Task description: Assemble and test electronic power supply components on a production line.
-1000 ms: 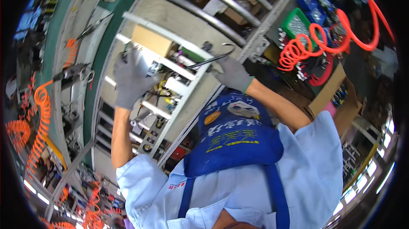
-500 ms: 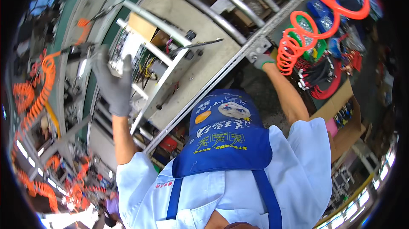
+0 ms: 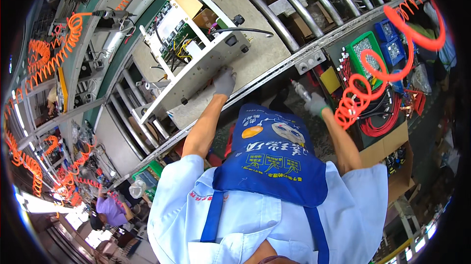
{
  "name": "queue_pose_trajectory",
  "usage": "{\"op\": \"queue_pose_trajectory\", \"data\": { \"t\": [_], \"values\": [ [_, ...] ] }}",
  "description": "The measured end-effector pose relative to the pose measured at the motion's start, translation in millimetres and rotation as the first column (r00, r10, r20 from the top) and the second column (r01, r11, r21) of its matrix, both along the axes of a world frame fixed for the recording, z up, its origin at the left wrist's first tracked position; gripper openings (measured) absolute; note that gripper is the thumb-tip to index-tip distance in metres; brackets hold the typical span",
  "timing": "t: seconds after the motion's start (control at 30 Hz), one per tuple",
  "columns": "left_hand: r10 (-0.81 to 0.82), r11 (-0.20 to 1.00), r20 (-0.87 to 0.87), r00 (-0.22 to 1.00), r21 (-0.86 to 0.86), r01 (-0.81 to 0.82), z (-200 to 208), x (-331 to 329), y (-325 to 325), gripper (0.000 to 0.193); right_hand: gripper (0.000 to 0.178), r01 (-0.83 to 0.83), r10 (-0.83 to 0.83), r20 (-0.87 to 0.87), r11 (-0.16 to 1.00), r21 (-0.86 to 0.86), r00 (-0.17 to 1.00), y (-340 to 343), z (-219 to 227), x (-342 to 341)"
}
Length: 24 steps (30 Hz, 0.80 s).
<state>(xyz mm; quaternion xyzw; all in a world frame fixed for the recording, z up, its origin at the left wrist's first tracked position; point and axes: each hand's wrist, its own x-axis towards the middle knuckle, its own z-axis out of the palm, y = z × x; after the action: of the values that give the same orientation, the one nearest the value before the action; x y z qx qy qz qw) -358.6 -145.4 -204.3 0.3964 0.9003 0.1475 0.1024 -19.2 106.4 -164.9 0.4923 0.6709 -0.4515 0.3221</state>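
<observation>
My left hand (image 3: 224, 82), in a grey glove, is low over the pale board (image 3: 262, 55), close to the bottom edge of an upright metal chassis (image 3: 216, 53). Its fingers are drawn together; whatever may be between them cannot be made out. White rails, green circuit boards (image 3: 182, 32), yellow and black wires and a loose black cable (image 3: 250, 30) belong to the chassis. My gloved right hand (image 3: 316, 105) is wrapped round a slim grey screwdriver-like air tool (image 3: 300, 90), held off the bench edge with its tip pointing up and left.
A coiled orange hose (image 3: 365, 85) hangs beside my right hand. Beyond it are a green bin (image 3: 364, 50) of small metal parts, blue bins (image 3: 390, 40) and red cables (image 3: 385, 121). Metal rollers (image 3: 294, 11) flank the board. A person in purple (image 3: 112, 210) is at far left.
My left hand has come down from the chassis's far left side to its near edge, its spread fingers now drawn together. My right hand has moved back from the bench-side bracket, with the tool now visible.
</observation>
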Motion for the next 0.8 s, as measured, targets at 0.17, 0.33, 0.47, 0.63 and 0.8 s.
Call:
{"op": "queue_pose_trajectory", "data": {
  "t": [0.17,0.33,0.47,0.63,0.8],
  "values": [
    [0.080,0.990,0.037,0.996,-0.117,-0.076,-14.6,0.1,11.8,0.016,0.041,-0.071,0.118,-0.178,0.965,0.251,0.977,-46.2,50.7,36.2],
    [0.158,0.944,0.280,0.947,0.240,-0.229,36.4,24.4,37.6,0.016,0.044,-0.061,0.124,-0.327,0.979,0.195,0.937,-55.3,119.6,20.7],
    [0.046,0.760,0.908,0.417,0.239,-0.604,102.3,57.7,54.0,0.022,0.042,-0.080,0.181,-0.466,0.970,0.228,0.866,-58.8,163.5,-8.4],
    [-0.260,0.635,0.962,0.081,0.234,-0.736,160.2,79.6,43.2,0.030,0.042,-0.112,0.232,-0.574,0.965,0.237,0.786,-62.6,194.2,-32.0],
    [-0.313,0.643,0.945,0.092,0.282,-0.712,179.8,83.5,29.2,0.032,0.042,-0.147,0.265,-0.606,0.960,0.238,0.750,-65.8,209.3,-38.9]
  ]
}}
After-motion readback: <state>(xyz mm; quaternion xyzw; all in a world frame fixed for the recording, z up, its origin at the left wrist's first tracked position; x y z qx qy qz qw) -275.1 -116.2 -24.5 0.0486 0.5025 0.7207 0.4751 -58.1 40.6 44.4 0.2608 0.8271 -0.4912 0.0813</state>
